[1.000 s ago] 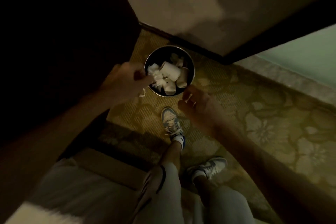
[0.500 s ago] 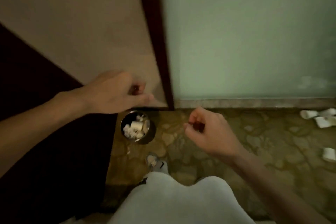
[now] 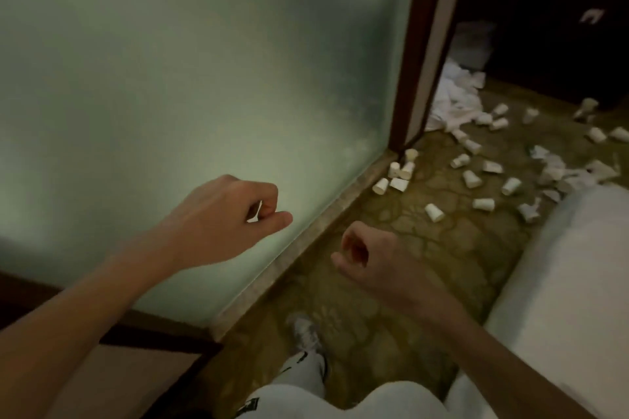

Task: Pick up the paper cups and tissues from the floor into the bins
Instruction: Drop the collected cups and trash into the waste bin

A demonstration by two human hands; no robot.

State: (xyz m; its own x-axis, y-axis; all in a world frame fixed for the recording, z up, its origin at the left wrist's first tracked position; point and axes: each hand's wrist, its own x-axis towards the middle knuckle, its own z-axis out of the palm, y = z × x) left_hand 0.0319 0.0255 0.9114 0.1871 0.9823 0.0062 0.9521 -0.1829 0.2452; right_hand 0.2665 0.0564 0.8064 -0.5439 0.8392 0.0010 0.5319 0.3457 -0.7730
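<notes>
Left hand (image 3: 231,214) is raised in front of the frosted glass wall (image 3: 204,61), its fingers loosely curled against the thumb and holding nothing. Right hand (image 3: 367,258) hangs over the carpeted floor (image 3: 425,248) in a slack, hollow fist, also holding nothing. The two hands are apart.

Paper cups (image 3: 434,213) lie scattered on their sides across the far part of the floor, well ahead of both hands. A small cluster (image 3: 398,177) sits against the stone sill (image 3: 306,248) at the foot of the door frame (image 3: 418,44). Tissues (image 3: 452,102) are heaped at the floor's far edge just beside that frame, and more crumpled pieces (image 3: 558,170) lie among the cups near the bed (image 3: 561,282).

The white bed covers the floor's right side, and its edge cuts off some of the tissues there. One shoe (image 3: 306,333) and pale trousers (image 3: 299,367) show on the near floor between the arms.

Beyond the frame the room is dark. A pale heap (image 3: 473,44) there is too dim to identify, and the farthest cups are blurred.
</notes>
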